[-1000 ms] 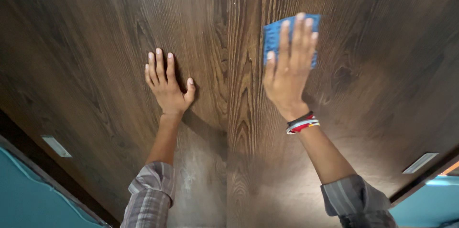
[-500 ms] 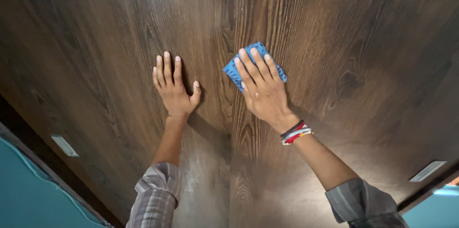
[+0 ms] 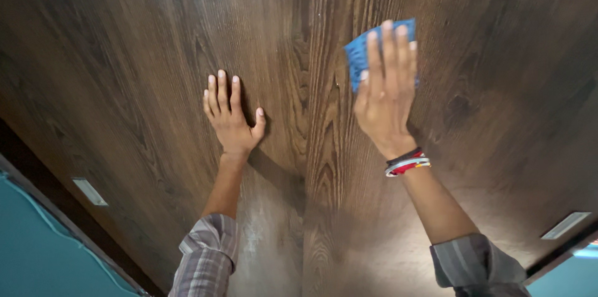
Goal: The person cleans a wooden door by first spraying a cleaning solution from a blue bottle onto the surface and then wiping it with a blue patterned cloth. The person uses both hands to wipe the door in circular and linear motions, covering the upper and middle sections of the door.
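The right hand lies flat with its fingers spread, pressing a blue cloth against the dark wood-grain panel; this grip is an open palm, not a closed fist. The cloth sits under the fingertips, just right of the seam where two panels meet. The left hand rests open and empty on the panel left of that seam (thumb stretched out). Bangles ring the right wrist. Teal wall shows at the lower corners.
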